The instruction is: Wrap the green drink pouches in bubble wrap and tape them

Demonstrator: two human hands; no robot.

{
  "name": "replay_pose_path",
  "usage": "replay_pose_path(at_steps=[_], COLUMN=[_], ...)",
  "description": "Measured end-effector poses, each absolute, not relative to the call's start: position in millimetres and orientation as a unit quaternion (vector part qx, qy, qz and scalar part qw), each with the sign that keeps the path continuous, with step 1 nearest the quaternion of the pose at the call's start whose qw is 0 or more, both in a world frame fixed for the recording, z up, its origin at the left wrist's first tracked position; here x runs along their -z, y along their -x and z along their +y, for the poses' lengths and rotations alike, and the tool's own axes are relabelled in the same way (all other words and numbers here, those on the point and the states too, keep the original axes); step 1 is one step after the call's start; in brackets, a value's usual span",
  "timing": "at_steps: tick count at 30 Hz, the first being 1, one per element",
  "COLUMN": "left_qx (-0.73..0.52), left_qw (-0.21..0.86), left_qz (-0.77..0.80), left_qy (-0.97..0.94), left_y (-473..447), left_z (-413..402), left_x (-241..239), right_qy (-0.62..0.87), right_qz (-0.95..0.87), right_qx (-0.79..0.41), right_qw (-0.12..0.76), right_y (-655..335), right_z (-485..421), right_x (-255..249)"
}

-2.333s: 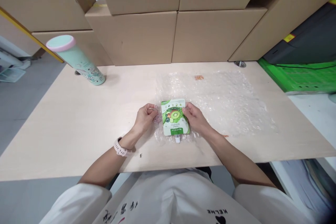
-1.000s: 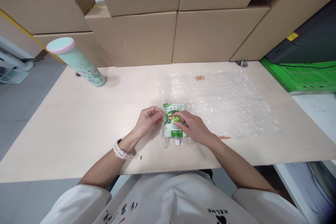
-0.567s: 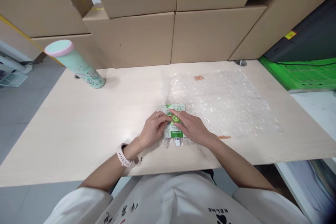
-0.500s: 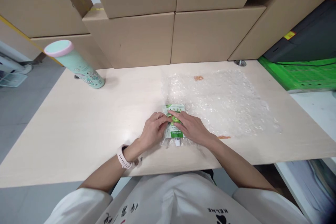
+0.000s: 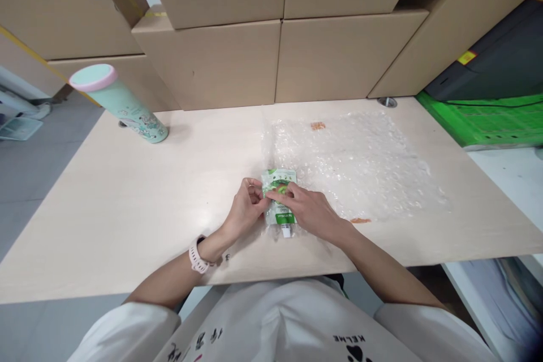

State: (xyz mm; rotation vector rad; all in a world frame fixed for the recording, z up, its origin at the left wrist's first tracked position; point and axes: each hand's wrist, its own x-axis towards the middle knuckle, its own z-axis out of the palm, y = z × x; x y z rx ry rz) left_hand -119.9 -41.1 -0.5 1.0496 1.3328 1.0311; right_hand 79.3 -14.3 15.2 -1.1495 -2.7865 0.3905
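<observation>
**Two hands on one green pouch (image 5: 280,179), desk edge**

Item: a flat green-and-white pouch with a fruit picture. It lies on the near left corner of a bubble wrap sheet (image 5: 356,161), close to the front edge of the table (image 5: 127,198), with its white spout pointing toward the person.

Left hand (image 5: 246,212): fingers curled narrow, thumb and forefinger pinched at the pouch's left edge. I cannot tell whether they also catch the film. A pale watch (image 5: 197,253) is on the wrist.

Right hand (image 5: 309,210): spread loosely and laid over the pouch's right half, forefinger stretched across its face, gripping nothing.

Surroundings: a mint tumbler (image 5: 121,106) with a pink rim stands at the far left, well apart. Cardboard boxes (image 5: 237,59) are stacked behind, and a green crate (image 5: 487,121) sits at the right.
</observation>
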Motion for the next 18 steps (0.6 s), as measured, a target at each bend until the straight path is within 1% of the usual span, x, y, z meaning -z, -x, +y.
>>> replay_pose_path(at_steps=[2,7,11,14,18], left_qx=[-0.462,-0.531,-0.531,-0.479,-0.37], left_qw=[0.552,0.57,0.578,0.525,0.382], left_qz=[0.543,0.448,0.359,0.344,0.334], left_qy=[-0.433,-0.439,-0.506,-0.614,-0.778], left_y=[117,115,113,109,97], left_z=[-42,-49,-56,-60,-62], left_x=[-2,-11,-16,-21,-26], right_qy=[0.38,0.39,0.408,0.407,0.404], right_qz=[-0.908,-0.855,-0.779,-0.727,-0.714], right_qx=[-0.165,-0.318,-0.448,-0.518,-0.534], right_qw=[0.064,0.126,0.163,0.193,0.205], right_y=[-81,-94,-108,-121,-140], right_z=[-14,-10,-5,-1,0], right_x=[-20,-36,-43,-46,-54])
